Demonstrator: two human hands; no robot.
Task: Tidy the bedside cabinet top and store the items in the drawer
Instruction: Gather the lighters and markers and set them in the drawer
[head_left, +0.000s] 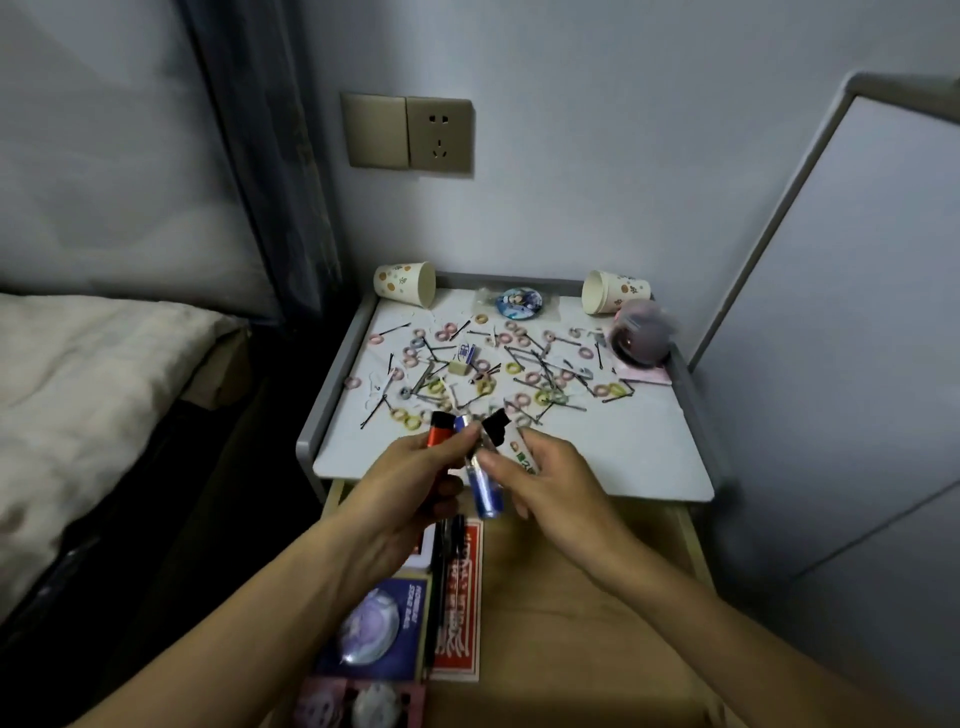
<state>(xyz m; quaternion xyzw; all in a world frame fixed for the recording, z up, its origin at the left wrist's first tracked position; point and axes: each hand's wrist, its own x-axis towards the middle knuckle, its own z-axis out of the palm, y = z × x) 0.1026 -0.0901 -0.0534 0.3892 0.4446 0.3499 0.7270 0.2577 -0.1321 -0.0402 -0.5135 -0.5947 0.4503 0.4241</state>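
Both hands hover above the front edge of the bedside cabinet's white surface (623, 457), over the open wooden drawer (571, 623) below it. The left hand (410, 483) has its fingers (415, 447) curled round an orange lighter (438, 434), black cap pointing to 12 o'clock. The right hand (556, 483) grips a white lighter (519, 447) with green print, cap tilted toward 11 o'clock. Between them hangs a blue lighter (485, 488); the right thumb lies on its body and a left fingertip touches its metal head, but which hand carries it cannot be told.

Hair ties (530, 376) and bobby pins (387, 332) are scattered across the middle of the surface, with a small eraser (460, 368) among them. A paper cup (404, 285) lies on its side at the 11 o'clock corner and a second paper cup (615, 292) at 1 o'clock, with a round badge (519, 302) between them. A blurred pink ball (641, 332) sits at 2 o'clock.

Along the drawer's 9 o'clock side lie a red card box (457, 597), a black pen (441, 571) and a blue badge card (374, 629).
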